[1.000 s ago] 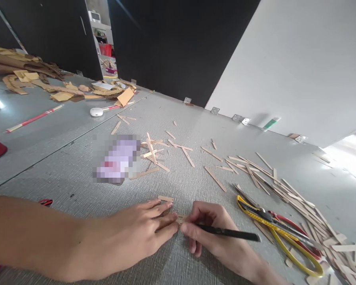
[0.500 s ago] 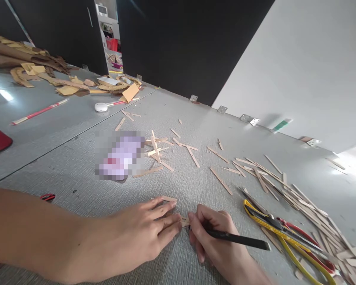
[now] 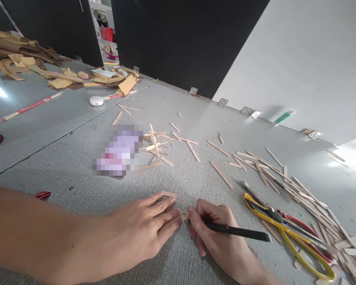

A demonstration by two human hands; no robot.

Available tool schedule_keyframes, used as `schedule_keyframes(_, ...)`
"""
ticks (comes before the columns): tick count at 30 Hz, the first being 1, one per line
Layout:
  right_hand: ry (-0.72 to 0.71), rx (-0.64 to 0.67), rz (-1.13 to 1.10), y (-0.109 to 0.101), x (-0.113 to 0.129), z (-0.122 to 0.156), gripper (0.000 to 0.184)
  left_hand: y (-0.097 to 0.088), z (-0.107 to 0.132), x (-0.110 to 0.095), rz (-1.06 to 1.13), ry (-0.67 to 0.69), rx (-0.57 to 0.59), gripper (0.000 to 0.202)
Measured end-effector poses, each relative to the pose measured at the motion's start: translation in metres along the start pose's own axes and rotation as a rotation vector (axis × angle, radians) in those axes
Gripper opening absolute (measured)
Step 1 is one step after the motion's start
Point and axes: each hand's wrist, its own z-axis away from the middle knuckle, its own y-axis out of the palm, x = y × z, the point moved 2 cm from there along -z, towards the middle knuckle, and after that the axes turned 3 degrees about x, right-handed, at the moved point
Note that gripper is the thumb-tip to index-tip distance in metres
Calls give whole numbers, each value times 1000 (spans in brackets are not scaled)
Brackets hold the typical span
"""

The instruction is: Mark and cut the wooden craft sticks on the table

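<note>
My left hand (image 3: 136, 233) lies flat with its fingers stretched out. Its fingertips press on a small wooden stick piece (image 3: 184, 216) with dark marks or notches on it. Another short flat stick (image 3: 169, 194) pokes out by the index finger. In a writing grip, my right hand (image 3: 216, 229) is closed on a slim black pen (image 3: 240, 232). The pen's tip points at the marked piece, close to the left fingertips; the tip itself is mostly hidden by my fingers.
A yellow utility knife (image 3: 264, 213) and yellow-and-red-handled scissors or pliers (image 3: 302, 253) lie right, beside a heap of wooden sticks (image 3: 308, 202). Ahead are a blurred-out phone-like object (image 3: 118, 152) and crossed sticks (image 3: 154, 142). A white earbud case (image 3: 96, 101) and paper scraps (image 3: 62, 81) lie farther left.
The whole view has shifted slightly, with far-left things a little further left and higher. Both hands stay almost in place, still on the same stick piece and pen.
</note>
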Motion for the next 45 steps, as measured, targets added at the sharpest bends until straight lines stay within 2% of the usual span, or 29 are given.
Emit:
schedule_keyframes(15,19,-27,3,1,3,-2,49,4,0,-2,-3,3,23,46)
schedule_keyframes(25,31,2,20,-1,5,-2,48,1,0,-2,-11,1,22,47)
schedule_keyframes(31,59,8,-122,-2,7,-2,51,0,0,-3,-2,-6,-8,46)
schedule_keyframes(45,84,-16,-145,0,3,-2,51,-3,-1,-2,-16,-14,-5,48)
